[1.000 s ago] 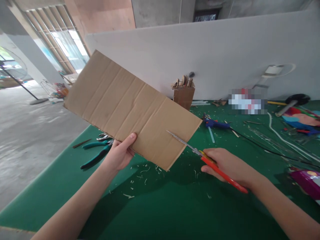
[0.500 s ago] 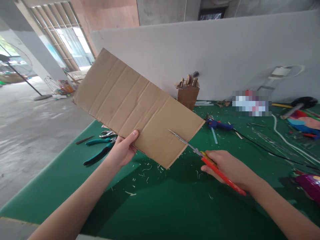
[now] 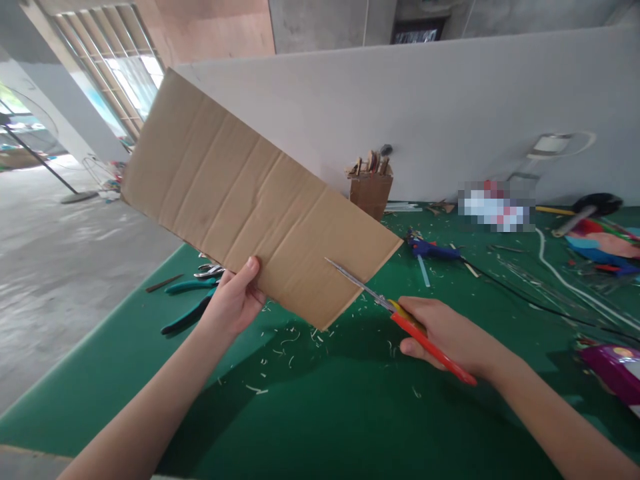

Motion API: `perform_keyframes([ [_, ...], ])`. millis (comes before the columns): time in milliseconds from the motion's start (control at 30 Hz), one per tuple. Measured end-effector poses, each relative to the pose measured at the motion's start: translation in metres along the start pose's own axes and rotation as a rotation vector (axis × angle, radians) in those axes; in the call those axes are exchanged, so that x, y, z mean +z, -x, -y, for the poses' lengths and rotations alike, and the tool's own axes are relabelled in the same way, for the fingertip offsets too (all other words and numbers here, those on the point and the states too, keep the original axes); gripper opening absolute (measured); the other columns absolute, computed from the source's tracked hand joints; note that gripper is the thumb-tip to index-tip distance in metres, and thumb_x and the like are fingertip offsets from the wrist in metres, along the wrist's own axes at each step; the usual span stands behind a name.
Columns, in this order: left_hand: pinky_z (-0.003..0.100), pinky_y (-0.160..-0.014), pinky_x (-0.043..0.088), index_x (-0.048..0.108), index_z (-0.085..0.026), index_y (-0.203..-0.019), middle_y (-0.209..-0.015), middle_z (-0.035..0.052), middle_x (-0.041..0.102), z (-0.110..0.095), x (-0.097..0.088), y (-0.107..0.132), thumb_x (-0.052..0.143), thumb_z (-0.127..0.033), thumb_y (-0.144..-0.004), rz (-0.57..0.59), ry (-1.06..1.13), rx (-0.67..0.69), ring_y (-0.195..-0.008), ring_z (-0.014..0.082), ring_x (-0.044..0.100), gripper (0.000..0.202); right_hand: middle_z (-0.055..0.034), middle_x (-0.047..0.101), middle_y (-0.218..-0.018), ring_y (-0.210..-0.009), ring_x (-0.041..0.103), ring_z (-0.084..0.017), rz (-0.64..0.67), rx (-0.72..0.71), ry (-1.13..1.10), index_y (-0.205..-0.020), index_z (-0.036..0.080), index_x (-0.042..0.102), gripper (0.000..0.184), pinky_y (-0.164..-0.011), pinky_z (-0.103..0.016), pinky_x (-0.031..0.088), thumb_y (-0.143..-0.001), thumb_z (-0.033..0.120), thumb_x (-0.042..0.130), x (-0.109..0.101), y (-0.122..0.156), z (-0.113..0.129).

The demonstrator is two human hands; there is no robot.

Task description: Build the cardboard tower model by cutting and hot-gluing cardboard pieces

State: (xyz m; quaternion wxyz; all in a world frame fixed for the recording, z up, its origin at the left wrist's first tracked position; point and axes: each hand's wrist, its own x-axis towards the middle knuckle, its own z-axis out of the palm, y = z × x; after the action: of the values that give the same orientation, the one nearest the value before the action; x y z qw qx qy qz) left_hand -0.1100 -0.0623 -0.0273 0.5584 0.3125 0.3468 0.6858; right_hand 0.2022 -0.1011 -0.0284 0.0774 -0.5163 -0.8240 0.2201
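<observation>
A rectangular piece of brown cardboard (image 3: 240, 180), creased across its width, is held up at a tilt above the green table. My left hand (image 3: 237, 300) grips its lower edge, thumb on the near face and fingers behind. In my right hand (image 3: 435, 333) is a pair of scissors (image 3: 420, 343) with red and yellow handles. One blade lies across the near face of the cardboard at its right end; the other blade is hidden behind the sheet.
Green-handled pliers (image 3: 187, 320) lie left of my left hand. A blue glue gun (image 3: 433, 249) with its black cord rests right of the cardboard. Behind stands a cardboard holder (image 3: 370, 197) with tools. Thin scraps litter the green table (image 3: 320, 413); a purple object (image 3: 613, 373) is at right.
The cardboard, both hands and the scissors have shifted a little left in view, and the cardboard's far left corner has risen. The grips look the same.
</observation>
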Motion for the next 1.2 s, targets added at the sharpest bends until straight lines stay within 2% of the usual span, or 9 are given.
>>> perform_keyframes([
  [133,0.013,-0.064,0.055,0.065,-0.017,-0.086,-0.084,0.0001,0.072,-0.021,-0.005,-0.015,0.062,-0.020,-0.081,-0.117,0.096,0.120,-0.079,0.0102,0.067,0.007,-0.0008,0.052,-0.071,-0.056,0.046,-0.014,-0.050,-0.021,0.043,-0.073,0.023,0.039,0.027,-0.051,-0.027,0.037,-0.079,0.044,0.055,-0.005,0.005,-0.019],
  [233,0.015,-0.069,0.055,0.066,-0.018,-0.092,-0.089,0.0005,0.072,-0.037,-0.017,-0.023,0.061,-0.023,-0.082,-0.100,0.074,0.250,-0.083,0.0112,0.066,0.012,-0.0011,0.052,-0.070,-0.056,0.046,-0.014,-0.155,-0.057,0.003,-0.076,0.022,0.043,0.029,-0.053,-0.030,0.041,-0.082,0.049,0.051,-0.004,0.005,-0.040],
  [367,0.025,-0.070,0.058,0.065,-0.016,-0.103,-0.095,0.0057,0.072,-0.035,-0.020,-0.017,0.071,-0.021,-0.070,-0.004,-0.147,0.176,-0.084,0.0194,0.068,0.034,-0.0089,0.057,-0.093,-0.075,0.058,-0.021,-0.320,-0.141,-0.496,-0.092,0.021,0.050,0.045,-0.053,-0.031,0.050,-0.085,0.063,0.036,0.006,-0.002,-0.051],
  [467,0.031,-0.067,0.058,0.064,-0.015,-0.107,-0.093,0.0108,0.072,-0.025,-0.012,-0.011,0.075,-0.022,-0.065,0.130,-0.274,-0.035,-0.081,0.0259,0.069,0.044,-0.0113,0.057,-0.099,-0.090,0.059,-0.025,-0.375,-0.168,-0.846,-0.092,0.022,0.052,0.050,-0.048,-0.028,0.051,-0.085,0.065,0.029,0.017,-0.005,-0.045],
  [600,0.033,-0.062,0.058,0.065,-0.013,-0.106,-0.088,0.0144,0.072,-0.021,0.004,-0.018,0.076,-0.024,-0.065,0.274,-0.338,-0.234,-0.076,0.0288,0.070,0.044,-0.0119,0.058,-0.099,-0.089,0.060,-0.025,-0.311,-0.156,-0.944,-0.092,0.020,0.056,0.048,-0.048,-0.027,0.050,-0.085,0.062,0.035,0.024,-0.007,-0.027],
  [733,0.035,-0.061,0.058,0.066,-0.013,-0.103,-0.089,0.0143,0.071,-0.030,0.024,-0.032,0.075,-0.024,-0.065,0.315,-0.350,-0.208,-0.074,0.0291,0.070,0.040,-0.0094,0.058,-0.097,-0.071,0.058,-0.018,-0.280,-0.154,-1.021,-0.094,0.021,0.057,0.041,-0.046,-0.027,0.048,-0.084,0.059,0.042,0.020,-0.009,0.001],
  [900,0.039,-0.076,0.057,0.066,-0.013,-0.104,-0.089,0.0114,0.071,-0.043,0.043,-0.037,0.073,-0.019,-0.067,0.300,-0.233,-0.071,-0.089,0.0317,0.067,0.038,-0.0060,0.053,-0.091,-0.058,0.049,-0.013,-0.235,-0.171,-1.070,-0.097,0.026,0.059,0.033,-0.044,-0.029,0.046,-0.081,0.053,0.050,0.004,-0.013,0.032],
  [1067,0.037,-0.076,0.057,0.066,-0.015,-0.104,-0.088,0.0101,0.071,-0.050,0.039,-0.033,0.074,-0.022,-0.066,0.286,-0.248,0.012,-0.091,0.0304,0.067,0.039,-0.0039,0.048,-0.087,-0.055,0.044,-0.011,-0.271,-0.167,-1.044,-0.082,0.025,0.052,0.026,-0.043,-0.029,0.047,-0.080,0.051,0.052,-0.001,-0.018,0.039],
  [1200,0.037,-0.071,0.057,0.066,-0.015,-0.104,-0.089,0.0124,0.072,-0.049,0.033,-0.024,0.077,-0.024,-0.063,0.311,-0.318,-0.066,-0.091,0.0331,0.067,0.044,-0.0037,0.049,-0.086,-0.057,0.046,-0.012,-0.297,-0.159,-1.068,-0.082,0.024,0.051,0.023,-0.043,-0.029,0.046,-0.079,0.047,0.052,0.001,-0.019,0.039],
])
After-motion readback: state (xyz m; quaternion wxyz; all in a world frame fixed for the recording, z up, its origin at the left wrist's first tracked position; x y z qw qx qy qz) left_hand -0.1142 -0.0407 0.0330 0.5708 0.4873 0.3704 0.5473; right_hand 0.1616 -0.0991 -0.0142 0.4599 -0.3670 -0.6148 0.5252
